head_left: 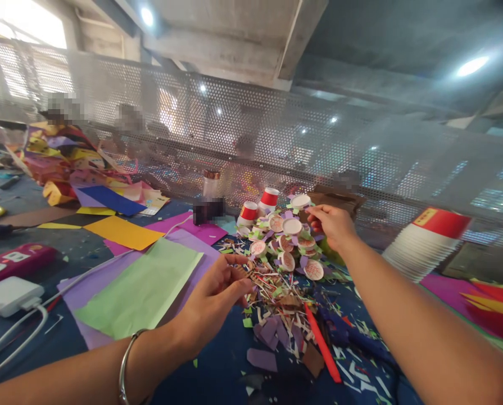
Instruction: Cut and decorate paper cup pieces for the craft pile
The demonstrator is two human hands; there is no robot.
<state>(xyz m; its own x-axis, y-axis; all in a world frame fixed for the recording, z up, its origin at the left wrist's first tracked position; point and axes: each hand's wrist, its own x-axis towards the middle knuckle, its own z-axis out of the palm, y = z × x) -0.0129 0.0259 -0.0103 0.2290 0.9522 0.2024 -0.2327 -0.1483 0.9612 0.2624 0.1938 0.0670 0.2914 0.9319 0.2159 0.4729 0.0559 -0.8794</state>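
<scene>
My right hand point(332, 226) reaches to the top of a pile of small round paper pieces point(292, 226), fingers pinched at the edge of one white paper-cup bottom point(300, 201) with purple and green paper tabs. Several pieces in the pile show red print on their round faces. Closer to me, my left hand point(217, 298) hovers beside the paper scraps point(272, 287), its thumb and curled fingers apart with nothing visible between them. A red pen-like tool point(322, 343) lies on the scraps between my arms.
Green paper point(141, 287) lies over purple sheets at the left. A white charger point(12, 295) and a red-purple box point(17, 264) sit at far left. Stacked paper cups point(428, 242) lean at the right. Behind the table runs a perforated metal screen point(234, 124).
</scene>
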